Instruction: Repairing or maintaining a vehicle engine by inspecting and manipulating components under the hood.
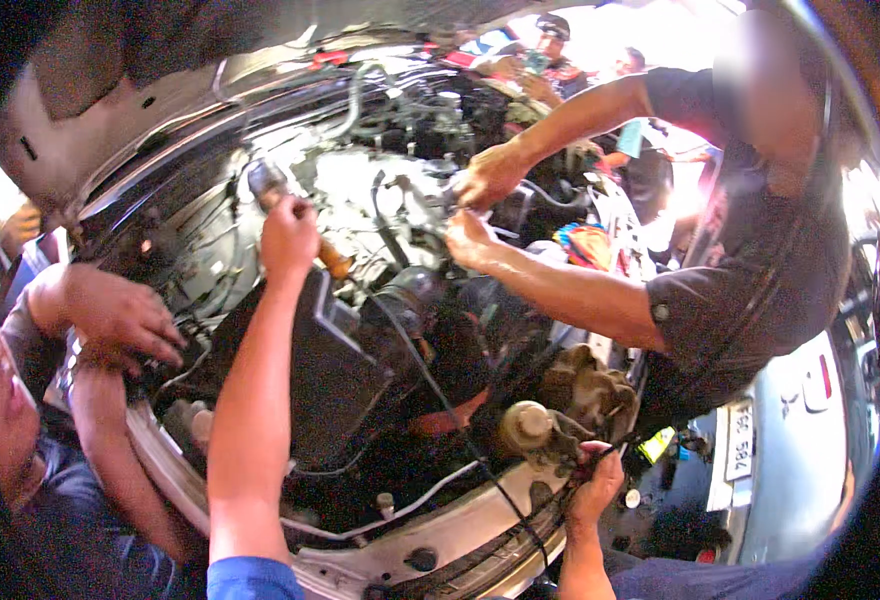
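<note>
My left hand [290, 240] reaches over the engine bay with its fingers closed around a work lamp. The lamp's dark rounded head [266, 183] shows above my fingers and its orange handle [336, 262] below them. A black cord [430, 378] runs from near the handle down across the front of the bay. At the front edge, my right hand [595, 490] is closed beside a round, tan-capped reservoir [528, 426]. Something small, dark and reddish shows at its fingertips, too unclear to name. Between my arms lies a large black box-shaped cover [290, 375].
On the right, a co-worker in a dark shirt has both hands [480, 205] on engine parts. At left, another person's hand [130, 318] rests over the bay edge. The raised hood [90, 140] hangs overhead. A brown cloth [585, 385] lies near the reservoir; a car [795, 450] stands at right.
</note>
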`<state>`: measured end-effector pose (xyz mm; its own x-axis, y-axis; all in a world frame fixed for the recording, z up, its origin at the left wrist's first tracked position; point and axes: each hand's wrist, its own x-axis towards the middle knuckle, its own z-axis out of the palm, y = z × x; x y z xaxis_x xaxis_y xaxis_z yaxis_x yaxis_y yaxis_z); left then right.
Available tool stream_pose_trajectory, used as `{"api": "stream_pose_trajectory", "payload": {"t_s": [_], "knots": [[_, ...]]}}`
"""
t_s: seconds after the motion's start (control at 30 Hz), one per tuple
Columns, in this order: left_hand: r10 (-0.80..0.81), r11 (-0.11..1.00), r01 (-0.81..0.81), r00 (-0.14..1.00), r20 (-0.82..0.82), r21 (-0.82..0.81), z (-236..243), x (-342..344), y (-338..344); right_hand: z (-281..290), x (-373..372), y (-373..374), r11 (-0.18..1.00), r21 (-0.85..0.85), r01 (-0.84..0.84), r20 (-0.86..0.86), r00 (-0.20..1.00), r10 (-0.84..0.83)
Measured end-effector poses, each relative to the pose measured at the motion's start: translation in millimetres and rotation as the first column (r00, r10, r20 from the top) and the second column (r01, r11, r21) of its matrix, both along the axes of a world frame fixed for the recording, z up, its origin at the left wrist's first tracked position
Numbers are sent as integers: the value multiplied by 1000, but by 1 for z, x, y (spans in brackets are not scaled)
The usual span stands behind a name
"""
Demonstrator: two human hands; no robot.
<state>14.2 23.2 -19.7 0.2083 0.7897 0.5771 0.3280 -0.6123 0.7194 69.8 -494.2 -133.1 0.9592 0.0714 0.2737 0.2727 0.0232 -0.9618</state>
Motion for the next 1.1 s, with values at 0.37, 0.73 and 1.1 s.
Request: {"api": "stream_pose_trajectory", "payload": {"t_s": [0.37,0.73,1.1], "knots": [[62,997,-64,996,-62,-42,7,-3,-10,2,0,2,999,-47,-5,75,997,9],[71,997,-73,996,-51,-31,8,-2,-13,10,-3,2,994,-92,-52,55,997,57],[45,998,-47,997,-57,-40,9,-3,-11,4,0,2,993,-119,7,107,994,6]]}}
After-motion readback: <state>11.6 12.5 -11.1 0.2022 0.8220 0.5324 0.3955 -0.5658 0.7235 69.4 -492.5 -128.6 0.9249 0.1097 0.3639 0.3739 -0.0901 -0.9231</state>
